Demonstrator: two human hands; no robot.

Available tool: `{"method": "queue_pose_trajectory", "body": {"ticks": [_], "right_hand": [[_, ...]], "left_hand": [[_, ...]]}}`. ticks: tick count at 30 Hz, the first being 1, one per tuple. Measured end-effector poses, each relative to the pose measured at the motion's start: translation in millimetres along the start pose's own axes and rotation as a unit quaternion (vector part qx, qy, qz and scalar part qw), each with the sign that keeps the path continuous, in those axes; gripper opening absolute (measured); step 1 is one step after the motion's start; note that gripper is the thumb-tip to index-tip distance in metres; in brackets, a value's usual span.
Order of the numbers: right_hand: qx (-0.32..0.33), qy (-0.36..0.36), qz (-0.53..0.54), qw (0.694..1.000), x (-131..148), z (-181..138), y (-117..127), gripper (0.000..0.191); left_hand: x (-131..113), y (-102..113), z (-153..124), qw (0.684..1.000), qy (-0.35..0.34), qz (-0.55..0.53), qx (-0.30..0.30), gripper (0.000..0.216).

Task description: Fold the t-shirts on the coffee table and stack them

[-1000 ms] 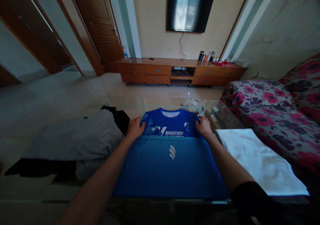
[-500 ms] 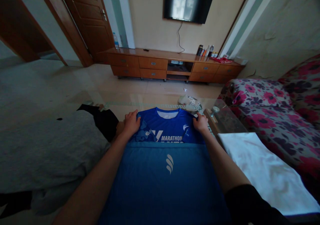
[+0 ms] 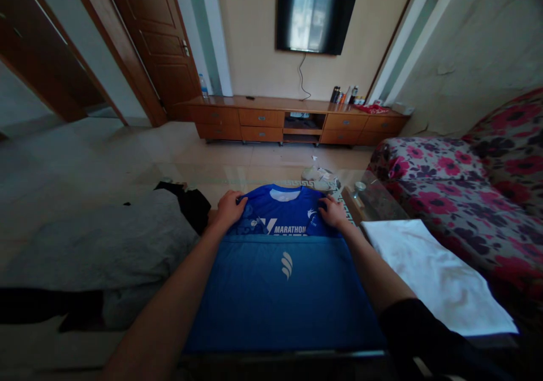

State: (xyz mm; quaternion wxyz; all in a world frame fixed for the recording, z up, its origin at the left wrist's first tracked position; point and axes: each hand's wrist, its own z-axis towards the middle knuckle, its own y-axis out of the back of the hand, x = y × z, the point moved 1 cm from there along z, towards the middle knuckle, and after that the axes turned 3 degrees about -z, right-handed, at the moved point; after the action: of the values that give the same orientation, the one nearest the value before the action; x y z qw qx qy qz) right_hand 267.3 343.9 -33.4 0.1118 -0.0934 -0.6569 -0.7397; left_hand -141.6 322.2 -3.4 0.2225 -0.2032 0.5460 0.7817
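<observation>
A blue T-shirt point(image 3: 285, 290) with a round neck and the printed word "MARATHON" lies on a glass-topped table in front of me. Its lower part is folded up over the chest, showing a lighter blue panel with a pale leaf-like mark. My left hand point(image 3: 229, 208) grips the shoulder on the left, fingers curled at the fabric. On the opposite shoulder, my right hand point(image 3: 334, 211) pinches the cloth near a small white logo. Both forearms reach along the sides of the shirt.
Folded white cloth point(image 3: 436, 273) lies to the right, a grey and black garment point(image 3: 114, 239) to the left. A crumpled plastic bag point(image 3: 320, 176) shows past the neckline. Beyond are a floral sofa point(image 3: 441, 166), a wooden TV cabinet point(image 3: 261, 118) and a wall-mounted television point(image 3: 316, 19).
Both hands have come slightly closer together, still at the shirt's shoulders. My view has tilted up a little, and the shirt's near edge now shows. The fold looks the same.
</observation>
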Motion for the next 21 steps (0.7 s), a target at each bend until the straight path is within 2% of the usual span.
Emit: {"method": "queue_pose_trajectory", "body": {"ticks": [2, 5, 9, 11, 13, 16, 19, 21], "right_hand": [[0.004, 0.001, 0.004, 1.000, 1, -12, 5, 0.044], [-0.013, 0.012, 0.011, 1.000, 6, -27, 22, 0.050], [-0.075, 0.096, 0.041, 0.992, 17, -52, 65, 0.048], [-0.110, 0.149, 0.070, 0.980, 21, -75, 88, 0.043], [-0.126, 0.162, 0.096, 0.974, 20, -105, 107, 0.047], [-0.109, 0.158, 0.115, 0.975, 7, -157, 124, 0.056], [-0.061, 0.201, 0.077, 0.975, -11, -202, 127, 0.040], [-0.020, 0.217, 0.015, 0.976, -18, -224, 123, 0.030]], "left_hand": [[-11, 12, -13, 1.000, -0.005, 0.003, 0.005, 0.025], [-26, 31, -33, 0.999, -0.036, 0.013, 0.016, 0.025], [-39, 61, -64, 0.998, -0.065, -0.007, 0.000, 0.027], [-40, 78, -85, 0.997, -0.068, -0.032, -0.013, 0.028], [-35, 95, -110, 0.996, -0.068, -0.052, -0.015, 0.029], [-19, 116, -149, 0.996, -0.066, -0.060, 0.002, 0.030], [-5, 130, -182, 0.995, -0.081, -0.043, 0.043, 0.028], [-3, 133, -200, 0.989, -0.123, -0.006, 0.085, 0.025]]}}
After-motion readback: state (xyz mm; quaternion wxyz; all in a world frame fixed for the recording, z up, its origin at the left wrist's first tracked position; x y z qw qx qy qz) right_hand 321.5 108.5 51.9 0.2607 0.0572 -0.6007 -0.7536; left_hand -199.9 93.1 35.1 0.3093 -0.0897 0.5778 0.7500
